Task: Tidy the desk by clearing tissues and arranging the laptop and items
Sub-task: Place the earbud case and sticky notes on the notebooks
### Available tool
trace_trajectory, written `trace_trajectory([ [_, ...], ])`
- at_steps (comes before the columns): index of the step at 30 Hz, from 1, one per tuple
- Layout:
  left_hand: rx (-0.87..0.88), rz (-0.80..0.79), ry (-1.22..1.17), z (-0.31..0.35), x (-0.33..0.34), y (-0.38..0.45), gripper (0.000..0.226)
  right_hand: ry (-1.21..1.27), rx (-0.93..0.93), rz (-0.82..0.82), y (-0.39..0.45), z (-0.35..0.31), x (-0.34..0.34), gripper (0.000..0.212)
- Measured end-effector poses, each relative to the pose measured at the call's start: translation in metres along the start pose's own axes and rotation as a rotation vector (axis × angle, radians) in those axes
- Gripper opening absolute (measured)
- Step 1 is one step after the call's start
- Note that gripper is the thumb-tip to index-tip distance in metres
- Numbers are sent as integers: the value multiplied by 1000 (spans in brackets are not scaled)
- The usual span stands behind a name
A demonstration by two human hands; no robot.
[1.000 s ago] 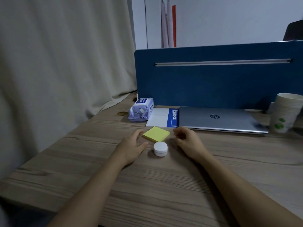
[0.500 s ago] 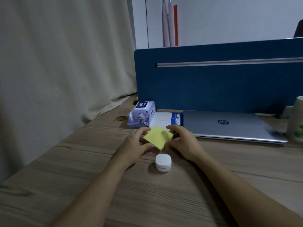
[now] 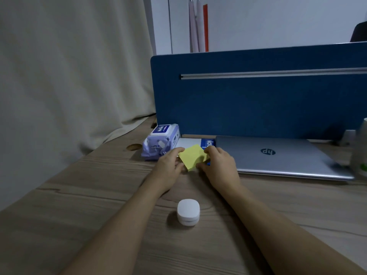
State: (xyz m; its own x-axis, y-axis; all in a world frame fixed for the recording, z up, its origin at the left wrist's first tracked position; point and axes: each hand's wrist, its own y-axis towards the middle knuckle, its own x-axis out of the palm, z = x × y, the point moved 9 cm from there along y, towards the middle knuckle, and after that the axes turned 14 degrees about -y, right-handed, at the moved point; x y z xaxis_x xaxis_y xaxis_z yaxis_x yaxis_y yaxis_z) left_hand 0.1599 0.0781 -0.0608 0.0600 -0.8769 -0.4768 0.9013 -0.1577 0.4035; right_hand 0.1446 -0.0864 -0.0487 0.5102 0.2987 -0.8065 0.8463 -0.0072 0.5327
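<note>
Hands: I am pinching the pad (image 3: 193, 156) between left hand (image 3: 168, 167) and right hand (image 3: 219, 165).
Pad: hovering over the notebook (image 3: 188, 142).

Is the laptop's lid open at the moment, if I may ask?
No, the laptop lies shut flat on the desk, its logo facing up.

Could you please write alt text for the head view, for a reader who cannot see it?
Both hands, left hand and right hand, hold a yellow sticky pad over a wooden desk, in front of a notebook, between a wipes pack and a closed laptop. A white case sits nearer.
</note>
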Motion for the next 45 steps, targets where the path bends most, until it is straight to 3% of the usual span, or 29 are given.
trace_trajectory([
  [6, -70, 14, 106, -24, 6, 27, 55, -235, 57, 8, 25, 6, 13, 27],
  [9, -21, 23, 152, -25, 10, 40, 53, -311, 31, 9, 32, 1, 19, 27],
  [14, 65, 82, 178, -18, 13, 56, 41, -338, 15, 12, 33, 2, 21, 13],
  [19, 92, 91, 179, -14, 14, 52, 36, -330, 22, 5, 32, 1, 19, 15],
  [26, 95, 45, 148, 5, 7, 13, 35, -100, -80, -6, 14, -4, 3, 27],
  [33, -106, 73, -210, 9, -21, -57, 27, 307, -115, -156, -43, -9, -30, 22],
  [37, -158, 27, -312, 17, -26, -97, 23, 318, -157, -294, -80, -14, -40, 20],
  [45, -161, -29, -308, 37, -32, -153, 18, 358, -181, -367, -131, -24, -65, 24],
])
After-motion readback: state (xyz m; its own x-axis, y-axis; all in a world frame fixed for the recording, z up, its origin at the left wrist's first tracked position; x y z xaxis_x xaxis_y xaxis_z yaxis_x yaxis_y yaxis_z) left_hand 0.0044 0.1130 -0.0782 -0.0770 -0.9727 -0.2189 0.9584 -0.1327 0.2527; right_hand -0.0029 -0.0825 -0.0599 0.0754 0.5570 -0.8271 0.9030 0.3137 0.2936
